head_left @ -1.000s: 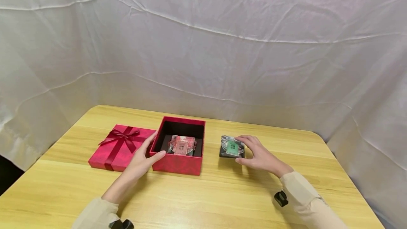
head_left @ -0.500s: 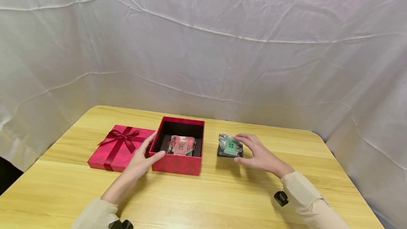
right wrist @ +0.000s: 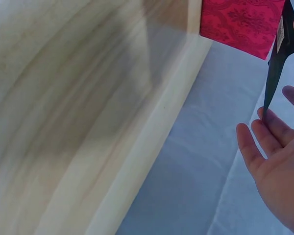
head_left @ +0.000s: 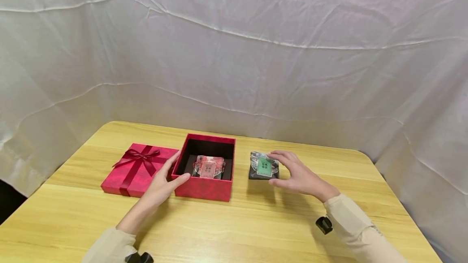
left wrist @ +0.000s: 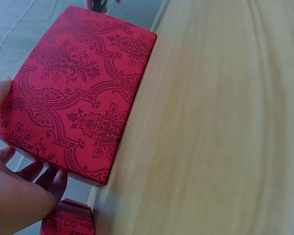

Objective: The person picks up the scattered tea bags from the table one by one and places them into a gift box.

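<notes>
An open red gift box [head_left: 203, 189] with a black inside stands left of the table's middle. In it lie packets [head_left: 207, 169] with a pink label on top, overlapping. My left hand [head_left: 161, 186] holds the box at its left side, fingers along the side wall and thumb by the front rim; the left wrist view shows the box's patterned front [left wrist: 73, 93]. To the right of the box, my right hand [head_left: 297, 177] pinches a dark sachet with a green label [head_left: 264, 167] at its right edge. In the right wrist view that sachet [right wrist: 279, 54] appears edge-on, above the table.
The red lid with a ribbon bow [head_left: 137, 169] lies just left of the box, partly behind my left hand. Wooden tabletop [head_left: 234, 234] extends in front and to the right. A pale cloth [head_left: 256, 72] hangs behind the table.
My right hand has shifted slightly left and up with the green-labelled sachet, which now sits a little nearer the box. The left hand stays on the box.
</notes>
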{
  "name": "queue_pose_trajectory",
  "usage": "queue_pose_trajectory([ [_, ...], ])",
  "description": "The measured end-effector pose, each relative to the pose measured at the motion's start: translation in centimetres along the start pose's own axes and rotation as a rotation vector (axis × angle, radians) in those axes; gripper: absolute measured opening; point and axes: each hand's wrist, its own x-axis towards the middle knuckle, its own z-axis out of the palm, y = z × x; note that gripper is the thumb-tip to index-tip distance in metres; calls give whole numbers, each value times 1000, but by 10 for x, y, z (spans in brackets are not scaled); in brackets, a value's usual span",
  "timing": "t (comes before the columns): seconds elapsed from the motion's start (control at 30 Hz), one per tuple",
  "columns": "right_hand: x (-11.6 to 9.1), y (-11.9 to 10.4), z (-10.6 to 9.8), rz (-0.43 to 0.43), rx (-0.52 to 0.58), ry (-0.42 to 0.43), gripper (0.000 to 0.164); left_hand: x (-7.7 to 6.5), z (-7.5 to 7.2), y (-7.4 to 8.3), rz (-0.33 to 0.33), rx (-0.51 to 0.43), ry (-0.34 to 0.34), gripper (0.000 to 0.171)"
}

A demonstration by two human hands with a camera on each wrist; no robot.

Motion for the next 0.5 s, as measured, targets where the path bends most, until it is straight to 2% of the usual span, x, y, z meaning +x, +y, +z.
queue_pose_trajectory([
  [0.2,5,-5,-7,-19,-4,-10,75,0,-1,-1,-2,7,9,76],
  [0.5,15,-14,-17,-43,-19,-77,72,1,-1,-1,1,13,9,77],
])
